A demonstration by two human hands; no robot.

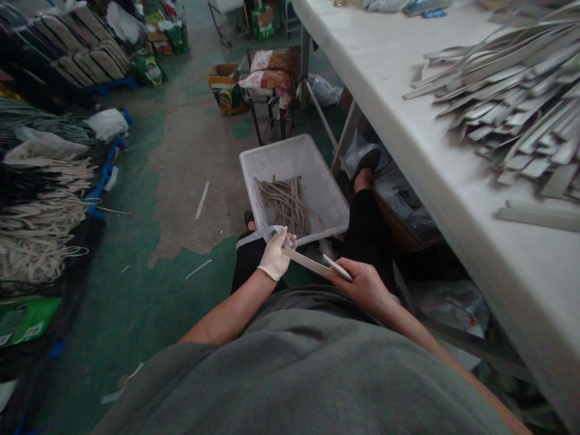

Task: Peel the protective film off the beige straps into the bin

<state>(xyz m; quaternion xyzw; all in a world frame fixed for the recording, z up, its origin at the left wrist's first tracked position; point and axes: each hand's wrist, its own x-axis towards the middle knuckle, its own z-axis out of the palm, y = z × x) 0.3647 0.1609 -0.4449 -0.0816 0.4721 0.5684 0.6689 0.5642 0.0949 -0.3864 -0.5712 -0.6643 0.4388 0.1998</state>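
Between my two hands runs a flat pale strip point(307, 261). My left hand point(274, 255), in a thin whitish glove, is closed on one end of it. A translucent film band point(256, 234) trails leftward from that hand over my leg. Bare, my right hand point(360, 279) grips the strip's other end. A slim white piece point(338, 267) also sticks out of the right hand; whether it is a tool or part of the strip I cannot tell. Just beyond the hands, a white plastic bin point(324, 172) on the floor holds a heap of beige strips point(287, 205).
A white-topped table point(435, 163) on my right carries a pile of flat strips point(516, 103). A stool with a patterned cushion point(272, 69) and a carton point(225, 87) stand ahead. Bundled cords point(40, 229) lie on the left. Scraps point(202, 199) dot the floor.
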